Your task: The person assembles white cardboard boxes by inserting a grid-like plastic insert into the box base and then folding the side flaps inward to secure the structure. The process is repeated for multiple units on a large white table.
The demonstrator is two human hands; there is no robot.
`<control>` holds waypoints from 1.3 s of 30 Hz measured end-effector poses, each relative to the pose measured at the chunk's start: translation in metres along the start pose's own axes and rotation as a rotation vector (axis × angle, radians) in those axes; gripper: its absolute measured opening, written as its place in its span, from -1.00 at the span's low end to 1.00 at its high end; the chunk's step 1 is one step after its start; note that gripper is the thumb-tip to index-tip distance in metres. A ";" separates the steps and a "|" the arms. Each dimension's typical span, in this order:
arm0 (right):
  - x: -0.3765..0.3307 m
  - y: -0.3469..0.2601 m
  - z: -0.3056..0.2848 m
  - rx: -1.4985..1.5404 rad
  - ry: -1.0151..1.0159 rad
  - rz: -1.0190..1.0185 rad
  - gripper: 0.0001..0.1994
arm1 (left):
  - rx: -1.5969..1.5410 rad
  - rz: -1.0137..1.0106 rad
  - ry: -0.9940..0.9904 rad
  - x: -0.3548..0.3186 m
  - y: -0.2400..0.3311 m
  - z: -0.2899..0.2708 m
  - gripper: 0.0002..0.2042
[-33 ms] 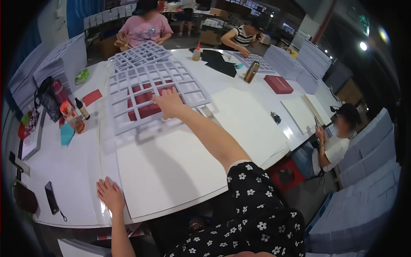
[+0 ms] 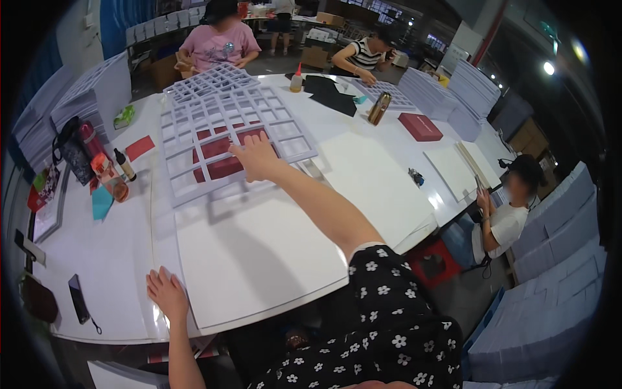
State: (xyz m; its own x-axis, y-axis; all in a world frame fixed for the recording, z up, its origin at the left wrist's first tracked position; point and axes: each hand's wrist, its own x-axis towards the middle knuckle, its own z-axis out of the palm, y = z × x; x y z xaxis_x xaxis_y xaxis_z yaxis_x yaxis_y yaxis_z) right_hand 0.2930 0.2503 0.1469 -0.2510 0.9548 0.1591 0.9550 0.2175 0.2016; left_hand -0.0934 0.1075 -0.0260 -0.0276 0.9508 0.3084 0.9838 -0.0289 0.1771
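Grid [image 2: 301,156] shifts slightly leftward over red box [image 2: 223,170], altering overlap; right hand [image 2: 258,157] touches grid, grip unclear; left hand [image 2: 168,295] rests unclenched, empty, on table [image 2: 116,259].

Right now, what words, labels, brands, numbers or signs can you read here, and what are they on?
No text is readable.
Dark-red rectangular box at right: lid print, too small.
White upright board at the back: marks too blurred.
Pink short-sleeved T-shirt: chest print, no legible words.

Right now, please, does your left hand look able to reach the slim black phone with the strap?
Probably yes: the left hand looks empty, and the phone lies to its left with nothing visible between them.
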 end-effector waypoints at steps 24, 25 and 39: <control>-0.250 -0.139 -0.029 0.208 -0.153 -0.196 -0.07 | -0.132 -0.015 0.123 -0.007 -0.010 0.000 -0.62; -0.249 -0.141 -0.026 0.202 -0.141 -0.200 -0.07 | -0.135 -0.014 0.123 -0.008 -0.009 0.000 -0.62; -0.277 -0.158 -0.005 0.294 -0.108 -0.112 -0.02 | -0.448 -0.047 0.226 -0.013 -0.028 0.008 -0.66</control>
State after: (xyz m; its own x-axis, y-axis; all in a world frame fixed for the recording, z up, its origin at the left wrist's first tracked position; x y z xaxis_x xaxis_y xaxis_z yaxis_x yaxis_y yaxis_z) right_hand 0.2113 -0.0494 0.0760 -0.3536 0.9343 0.0456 0.9312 0.3562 -0.0777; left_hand -0.1194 0.0985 -0.0424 -0.1566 0.8651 0.4765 0.8091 -0.1644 0.5643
